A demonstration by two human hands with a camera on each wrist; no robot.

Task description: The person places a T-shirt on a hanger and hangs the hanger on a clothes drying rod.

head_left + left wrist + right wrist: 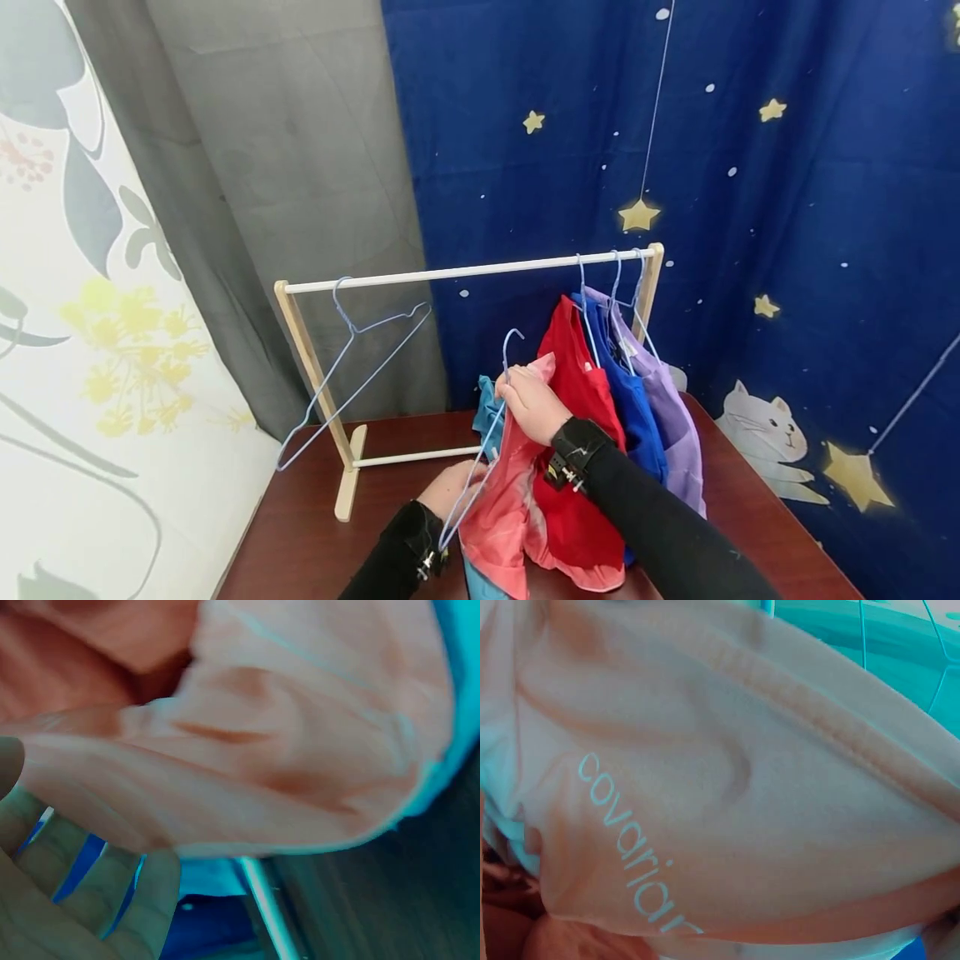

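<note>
Right hand (531, 402) pinches the pink shirt (501, 500) at the hanger (480, 454) neck; left hand (450, 492), fingers hidden, steadies below. Best ease cloth evenly over both hanger shoulders.

An empty blue wire hanger (352, 367) hangs on the wooden rack (315, 367), well left of the fingers. Red (573, 392), blue (633, 400) and purple (671, 417) garments hang just right of them.
</note>
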